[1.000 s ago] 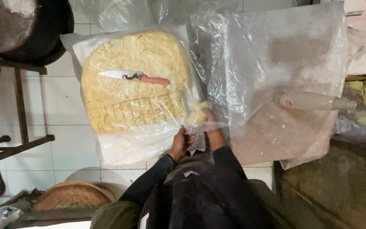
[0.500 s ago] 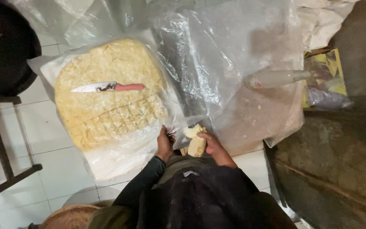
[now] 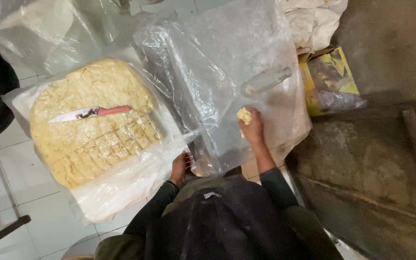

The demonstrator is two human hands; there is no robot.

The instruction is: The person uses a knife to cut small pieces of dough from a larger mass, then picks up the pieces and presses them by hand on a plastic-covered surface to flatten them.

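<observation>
Dough piece on plastic.
Your right hand [image 3: 252, 126] grips a small pale-yellow dough lump [image 3: 243, 115] over the clear plastic sheet [image 3: 227, 62]; your left hand [image 3: 179, 168] pinches that sheet's edge.

White tiled floor [image 3: 20, 159]. Directly on it: a plastic sheet [image 3: 121, 185] at left, bearing a large slab of yellow dough [image 3: 92, 125] (partly scored into squares); a second, clear plastic sheet [image 3: 227, 62] at centre, under a plastic bottle [image 3: 266, 81]; a yellow box [image 3: 331, 72] at far right.
</observation>
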